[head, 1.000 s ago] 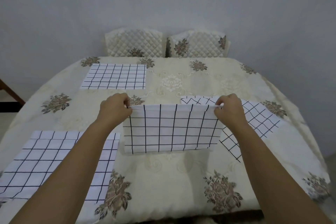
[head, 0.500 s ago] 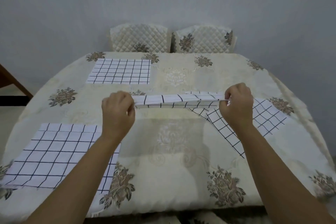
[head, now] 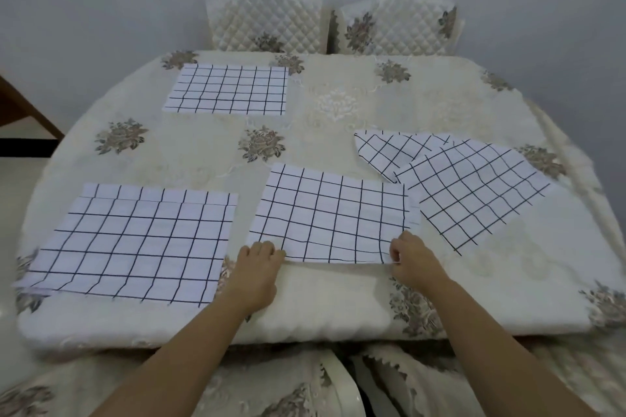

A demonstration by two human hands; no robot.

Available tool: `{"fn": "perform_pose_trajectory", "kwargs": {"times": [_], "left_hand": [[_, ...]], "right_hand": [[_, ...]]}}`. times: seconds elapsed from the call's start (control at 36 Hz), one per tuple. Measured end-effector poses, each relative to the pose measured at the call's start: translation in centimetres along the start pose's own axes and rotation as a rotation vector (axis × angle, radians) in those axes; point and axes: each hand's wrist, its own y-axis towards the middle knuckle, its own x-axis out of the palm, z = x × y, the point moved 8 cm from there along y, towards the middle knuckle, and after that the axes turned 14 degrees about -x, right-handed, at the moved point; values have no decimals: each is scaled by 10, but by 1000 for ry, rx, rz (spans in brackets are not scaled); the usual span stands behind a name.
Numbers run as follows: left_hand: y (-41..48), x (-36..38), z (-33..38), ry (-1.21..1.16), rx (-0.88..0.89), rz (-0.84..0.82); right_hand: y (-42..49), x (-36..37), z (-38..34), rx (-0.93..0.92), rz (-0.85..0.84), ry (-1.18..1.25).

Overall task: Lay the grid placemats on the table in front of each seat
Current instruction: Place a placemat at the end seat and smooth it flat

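A white grid placemat [head: 330, 215] lies flat on the cream floral table [head: 338, 305] near its front edge. My left hand [head: 255, 269] pinches its near left corner and my right hand [head: 411, 259] pinches its near right corner. Another grid placemat [head: 132, 242] lies flat to the left. A third placemat [head: 228, 90] lies at the far left. At the right, two overlapping placemats [head: 471, 193] lie askew in a loose pile.
Two quilted chair backs [head: 330, 27] stand at the far side of the table against a grey wall. Two more covered seats [head: 298, 386] sit below the near edge. A dark wooden piece [head: 30, 112] shows at far left.
The placemat that both hands held up in the air has come down and now lies flat near the front edge. Both hands moved toward me and lower, still holding its corners.
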Motion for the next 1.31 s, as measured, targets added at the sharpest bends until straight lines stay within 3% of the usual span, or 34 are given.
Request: {"fn": "perform_pose_trajectory", "kwargs": {"times": [0.31, 0.58, 0.64, 0.78, 1.06, 1.17, 1.31], "left_hand": [[14, -6, 35, 80, 53, 50], [-14, 6, 62, -68, 214, -373], [-16, 7, 63, -35, 219, -339], [-4, -2, 59, 49, 167, -57], [29, -30, 43, -57, -37, 114], [48, -68, 12, -198, -164, 207], [71, -127, -18, -431, -249, 196]], "right_hand": [[-13, 10, 5, 0, -113, -12], [-29, 14, 20, 74, -171, -87], [-31, 13, 21, 78, -165, -99], [-33, 15, 15, 7, -190, -229], [-12, -38, 4, 55, 186, 57], [-6, -88, -4, 66, 325, 242], [-1, -142, -11, 72, 488, 545]]}}
